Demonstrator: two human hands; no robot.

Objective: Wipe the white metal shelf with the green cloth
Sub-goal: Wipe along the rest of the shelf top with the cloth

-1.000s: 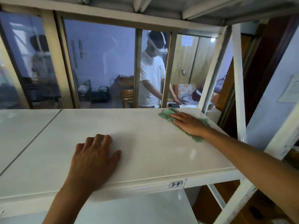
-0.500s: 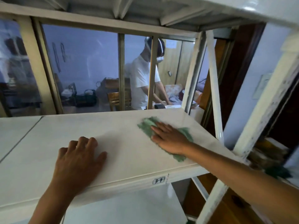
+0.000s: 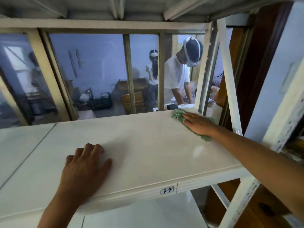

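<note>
The white metal shelf [image 3: 148,145] spans the view at chest height, with a label "3-4" on its front lip. My right hand [image 3: 199,124] lies flat on the green cloth [image 3: 177,115] at the shelf's far right corner, pressing it onto the surface; the cloth shows beyond my fingertips and under my wrist. My left hand [image 3: 85,170] rests palm down near the front edge, left of centre, fingers slightly spread, holding nothing.
White uprights [image 3: 230,96] and a diagonal brace frame the shelf's right end. Another shelf board [image 3: 139,7] hangs overhead and a lower one [image 3: 139,216] sits beneath. Behind the shelf a window [image 3: 92,76] shows two people in another room.
My right hand has slid the green cloth away from me, back to the far right corner of the shelf. My left hand has stayed in place.
</note>
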